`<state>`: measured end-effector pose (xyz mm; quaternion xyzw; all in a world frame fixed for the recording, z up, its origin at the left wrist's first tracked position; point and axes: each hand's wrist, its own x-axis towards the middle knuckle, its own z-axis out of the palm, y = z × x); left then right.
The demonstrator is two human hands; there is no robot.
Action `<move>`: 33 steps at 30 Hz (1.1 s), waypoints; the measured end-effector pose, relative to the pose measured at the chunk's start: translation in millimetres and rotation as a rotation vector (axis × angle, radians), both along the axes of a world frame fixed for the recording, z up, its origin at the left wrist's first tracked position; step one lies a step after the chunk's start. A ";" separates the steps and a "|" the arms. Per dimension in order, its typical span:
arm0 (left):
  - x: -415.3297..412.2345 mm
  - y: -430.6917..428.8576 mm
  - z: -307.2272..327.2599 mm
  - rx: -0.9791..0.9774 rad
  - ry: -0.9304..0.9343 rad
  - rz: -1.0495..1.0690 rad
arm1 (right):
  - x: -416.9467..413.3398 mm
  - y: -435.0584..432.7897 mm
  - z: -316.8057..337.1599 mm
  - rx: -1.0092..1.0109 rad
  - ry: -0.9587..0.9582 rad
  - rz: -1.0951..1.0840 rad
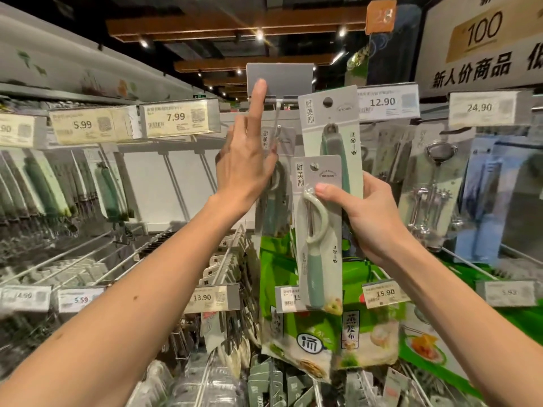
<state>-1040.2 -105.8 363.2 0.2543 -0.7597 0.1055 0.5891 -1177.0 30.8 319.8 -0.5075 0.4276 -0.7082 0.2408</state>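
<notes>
**Supermarket hooks, two carded peelers in hand**

Shop shelving fills the view: rows of wire pegs hung with carded kitchen tools, price labels along the rails reading 7.99 [179, 117] and 12.90 [388, 101], and green food bags [305, 327] hanging lower down in the middle.

The right hand [373, 218] grasps two carded peelers upright, one in front of the other, at centre right. The front peeler card [318, 259] carries a pale green Y-shaped peeler with a darker green handle, and the thumb presses on the card beside the peeler's head. The rear peeler card [329, 124] stands taller behind it, its hang hole free of any peg.

The left hand [245, 165] is raised, seen from the back, just left of those cards. Its index finger [258, 98] points straight up, the tip touching the blank grey tag holder [280, 79] at the front end of a wire hook [277, 113]. The other fingers bend toward a hanging peeler pack [274, 201] on that hook; whether they pinch it I cannot tell, since the hand hides the contact.
</notes>
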 end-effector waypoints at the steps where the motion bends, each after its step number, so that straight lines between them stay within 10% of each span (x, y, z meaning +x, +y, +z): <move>1: 4.2 5.2 -0.8 0.030 -0.021 -0.003 | -0.5 1.4 -0.6 0.004 -0.006 0.014; 17: 39.7 85.6 -50.0 0.845 0.211 -0.649 | 20.9 -6.5 -8.8 -0.011 -0.060 0.165; 33: 35.5 61.7 -11.0 0.689 0.342 -0.600 | 3.9 2.1 19.2 -0.035 -0.026 0.051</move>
